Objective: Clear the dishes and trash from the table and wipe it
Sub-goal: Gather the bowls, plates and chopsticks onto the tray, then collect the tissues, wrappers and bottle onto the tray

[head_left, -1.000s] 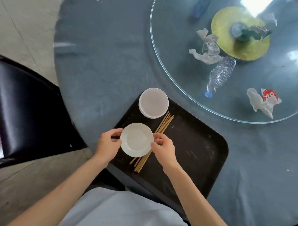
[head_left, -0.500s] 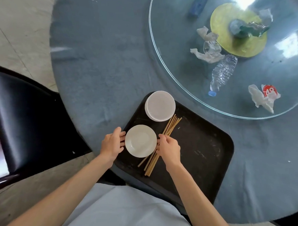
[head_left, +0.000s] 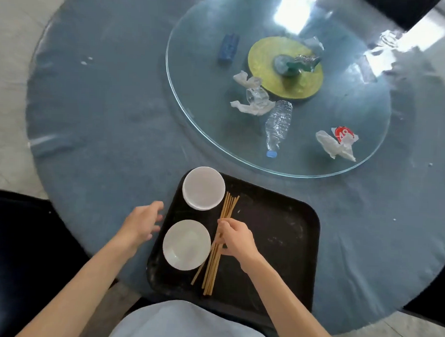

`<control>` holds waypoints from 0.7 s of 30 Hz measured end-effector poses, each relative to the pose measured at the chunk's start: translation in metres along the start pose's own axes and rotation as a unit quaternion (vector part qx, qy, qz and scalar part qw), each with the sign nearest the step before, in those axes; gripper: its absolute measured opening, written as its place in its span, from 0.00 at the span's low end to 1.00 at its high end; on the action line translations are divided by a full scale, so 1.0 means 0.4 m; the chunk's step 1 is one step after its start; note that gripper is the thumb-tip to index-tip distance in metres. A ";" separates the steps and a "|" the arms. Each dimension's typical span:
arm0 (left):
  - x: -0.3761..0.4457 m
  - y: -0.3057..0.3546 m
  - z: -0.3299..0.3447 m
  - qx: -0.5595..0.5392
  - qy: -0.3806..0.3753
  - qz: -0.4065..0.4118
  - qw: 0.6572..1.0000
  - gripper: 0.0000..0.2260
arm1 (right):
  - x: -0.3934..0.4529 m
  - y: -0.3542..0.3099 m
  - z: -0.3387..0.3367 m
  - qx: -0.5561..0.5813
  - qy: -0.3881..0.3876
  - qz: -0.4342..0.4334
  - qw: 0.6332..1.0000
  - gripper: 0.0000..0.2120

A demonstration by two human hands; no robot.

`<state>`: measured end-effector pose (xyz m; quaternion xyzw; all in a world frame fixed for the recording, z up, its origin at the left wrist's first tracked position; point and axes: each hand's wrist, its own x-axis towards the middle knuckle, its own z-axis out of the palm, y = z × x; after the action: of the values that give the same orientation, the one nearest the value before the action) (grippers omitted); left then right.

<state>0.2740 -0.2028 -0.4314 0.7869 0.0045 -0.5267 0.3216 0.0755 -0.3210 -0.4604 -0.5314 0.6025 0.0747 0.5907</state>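
You've let go of the small plate [head_left: 186, 244]; it now sits on the black tray [head_left: 277, 235] between your hands. Your left hand [head_left: 143, 222] has drawn back, fingers loose and empty, while your right hand [head_left: 235, 238] has shifted onto the chopsticks [head_left: 226, 211], pinching them. Trash remains on the glass turntable [head_left: 198, 112], well beyond both hands.

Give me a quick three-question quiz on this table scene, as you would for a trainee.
1. True or false: the right hand grips the chopsticks.
2. Where does the bottle lie? A. on the tray B. on the glass turntable C. on the floor
3. How many stacks of white plates stand on the tray?

Key: 1 true. 2 B. 3 two: the far stack and the near stack, the left hand touching neither.
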 end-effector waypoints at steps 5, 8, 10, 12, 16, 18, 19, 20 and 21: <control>0.033 0.283 -0.019 0.057 0.055 0.157 0.984 0.23 | 0.023 -0.057 -0.193 0.017 0.071 -0.088 0.993 0.15; 0.066 0.438 0.064 0.124 0.054 0.241 0.961 0.21 | 0.061 -0.083 -0.352 0.018 0.139 -0.115 0.983 0.15; 0.098 0.525 0.155 0.188 0.044 0.294 0.936 0.26 | 0.099 -0.098 -0.462 0.011 0.185 -0.121 0.975 0.16; 0.143 0.598 0.250 0.271 0.038 0.340 0.900 0.34 | 0.152 -0.110 -0.571 -0.016 0.223 -0.118 0.967 0.17; 0.305 0.700 0.396 0.410 0.045 0.382 0.827 0.33 | 0.303 -0.127 -0.758 -0.091 0.279 -0.094 0.951 0.24; 0.380 0.749 0.443 0.443 0.045 0.383 0.810 0.38 | 0.375 -0.133 -0.829 -0.120 0.306 -0.099 0.939 0.28; 0.410 0.775 0.458 0.455 0.045 0.380 0.804 0.41 | 0.406 -0.136 -0.857 -0.134 0.312 -0.098 0.935 0.30; 0.441 0.800 0.469 0.467 0.046 0.379 0.798 0.44 | 0.433 -0.137 -0.879 -0.149 0.312 -0.094 0.934 0.33; 0.470 0.823 0.476 0.474 0.046 0.380 0.793 0.48 | 0.457 -0.136 -0.898 -0.165 0.310 -0.089 0.932 0.35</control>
<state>0.3143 -0.6235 -0.4680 0.8024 -0.5302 -0.2612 0.0823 -0.0639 -0.7028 -0.4713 -0.6695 0.6850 -0.0486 0.2831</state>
